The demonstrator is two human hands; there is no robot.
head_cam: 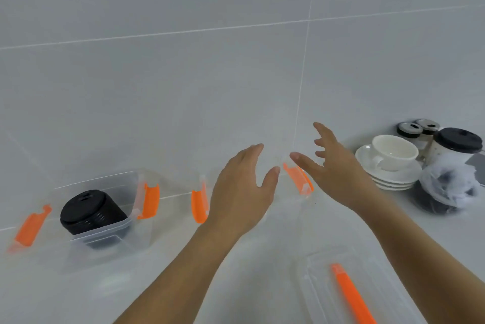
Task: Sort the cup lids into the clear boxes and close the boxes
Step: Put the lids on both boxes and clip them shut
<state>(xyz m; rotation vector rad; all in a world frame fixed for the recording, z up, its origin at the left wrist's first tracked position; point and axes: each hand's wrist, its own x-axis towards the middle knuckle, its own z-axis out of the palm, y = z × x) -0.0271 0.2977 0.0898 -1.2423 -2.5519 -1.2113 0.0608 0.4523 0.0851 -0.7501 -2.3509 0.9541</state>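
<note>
Both hands, left hand (240, 187) and right hand (338, 171), hovered spread and empty; black lids (90, 212) filled the nine-o'clock clear box (110, 242).

A single wide-angle view from a camera worn on a person's head, looking forward and down along both bare forearms, which enter from the bottom edge. The left hand (242, 187) and right hand (338, 171) sit at mid-frame, close to the lens. The upper half of the frame is filled by a grey tiled wall (183, 61) that the camera faces. Straight tile seams bow slightly from the wide lens. A box (99, 245) lies low at the left, a cup (393, 151) at the right edge. There is no second view to compare.
</note>
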